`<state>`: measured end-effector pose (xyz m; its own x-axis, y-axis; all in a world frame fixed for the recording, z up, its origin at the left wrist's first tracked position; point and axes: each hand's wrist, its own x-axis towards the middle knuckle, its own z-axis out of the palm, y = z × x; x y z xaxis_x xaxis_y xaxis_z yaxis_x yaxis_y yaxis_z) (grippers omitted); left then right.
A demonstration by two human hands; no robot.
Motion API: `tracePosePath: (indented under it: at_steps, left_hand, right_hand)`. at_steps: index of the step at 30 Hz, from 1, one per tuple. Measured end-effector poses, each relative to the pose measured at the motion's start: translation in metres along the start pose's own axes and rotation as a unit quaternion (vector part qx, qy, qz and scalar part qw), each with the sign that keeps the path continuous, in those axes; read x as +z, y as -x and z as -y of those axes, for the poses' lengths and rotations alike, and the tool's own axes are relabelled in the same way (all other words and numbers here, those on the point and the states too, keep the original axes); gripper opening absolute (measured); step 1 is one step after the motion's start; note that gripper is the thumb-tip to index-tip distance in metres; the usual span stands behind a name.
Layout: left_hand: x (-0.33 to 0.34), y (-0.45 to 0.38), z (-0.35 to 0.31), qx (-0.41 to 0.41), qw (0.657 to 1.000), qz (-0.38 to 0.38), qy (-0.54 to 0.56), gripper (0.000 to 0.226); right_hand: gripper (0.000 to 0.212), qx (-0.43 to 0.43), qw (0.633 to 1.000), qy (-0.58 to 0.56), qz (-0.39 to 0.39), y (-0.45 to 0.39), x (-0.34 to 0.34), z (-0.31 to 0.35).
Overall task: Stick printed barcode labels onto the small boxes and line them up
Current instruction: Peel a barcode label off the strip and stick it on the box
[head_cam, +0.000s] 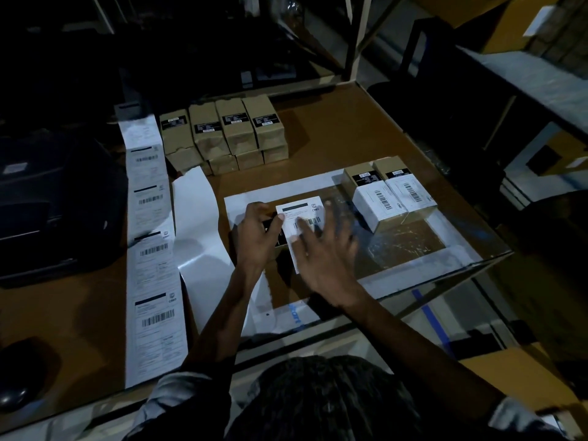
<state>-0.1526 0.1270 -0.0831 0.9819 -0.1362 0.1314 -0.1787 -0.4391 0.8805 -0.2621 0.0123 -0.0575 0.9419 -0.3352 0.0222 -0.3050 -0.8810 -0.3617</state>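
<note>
A small brown box [277, 240] lies in the middle of the table under a white barcode label [300, 213]. My left hand [256, 237] grips the box's left side with curled fingers. My right hand [324, 253] lies flat with spread fingers on the label, pressing it onto the box. Two labelled boxes [386, 194] stand side by side to the right. A stack of unlabelled brown boxes [222, 132] with black stickers sits at the back. A long strip of printed labels [152, 243] runs down the left of the table.
A dark label printer [47, 202] sits at the left. A loose white backing sheet [199, 227] curls beside the strip. A glass-covered sheet [413, 246] lies under the work spot. A dark mouse [16, 389] rests at the near left. The table's right edge [477, 224] drops off.
</note>
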Motion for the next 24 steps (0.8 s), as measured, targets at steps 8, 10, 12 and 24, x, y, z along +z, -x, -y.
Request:
tracePosePath:
  at_steps: [8,10,12,24]
  left_hand:
    - [-0.002,0.001,0.001,0.004,1.0,-0.004,0.012,0.03]
    - [-0.002,0.001,-0.002,0.001,1.0,-0.008,0.009,0.028]
    - [-0.001,0.002,-0.003,0.003,1.0,-0.014,0.013,0.024]
    - [-0.001,0.003,-0.002,0.011,0.999,-0.035,-0.004,0.013]
  right_hand:
    - [0.057,0.054,0.998,0.043,0.002,-0.013,0.005,-0.024]
    - [0.059,0.073,0.996,0.041,-0.005,-0.016,0.005,-0.024]
    - [0.06,0.044,0.998,0.036,0.002,-0.009,0.014,-0.006]
    - [0.056,0.07,0.997,0.035,-0.001,-0.021,0.008,-0.018]
